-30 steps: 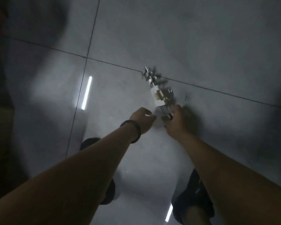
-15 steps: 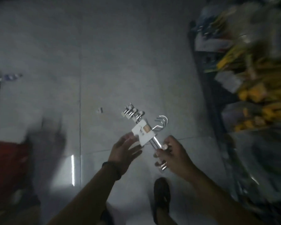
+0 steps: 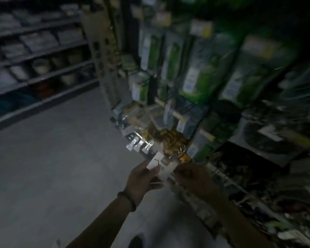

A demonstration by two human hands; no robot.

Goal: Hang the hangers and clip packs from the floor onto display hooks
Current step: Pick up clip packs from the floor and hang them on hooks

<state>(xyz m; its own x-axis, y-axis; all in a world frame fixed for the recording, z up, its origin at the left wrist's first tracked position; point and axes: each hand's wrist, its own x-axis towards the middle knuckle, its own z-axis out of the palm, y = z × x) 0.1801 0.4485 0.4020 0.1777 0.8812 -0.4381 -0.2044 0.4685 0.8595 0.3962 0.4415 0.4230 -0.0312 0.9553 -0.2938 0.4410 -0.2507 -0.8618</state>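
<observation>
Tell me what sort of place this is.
Probably a household-goods shop aisle: green carded packs hang in rows on the right, stocked shelves line the far left, and the pack of clip hangers carries a retail card.

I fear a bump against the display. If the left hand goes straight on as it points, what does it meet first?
Probably the hanging yellow packets: the left hand, holding the hanger pack, points up and right toward them. Blur leaves depth unclear.

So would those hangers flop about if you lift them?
Probably stiff: the hangers look like shiny metal and stick straight out. Maybe heavyish: several are bundled, with left hand and right hand both holding them.
</observation>
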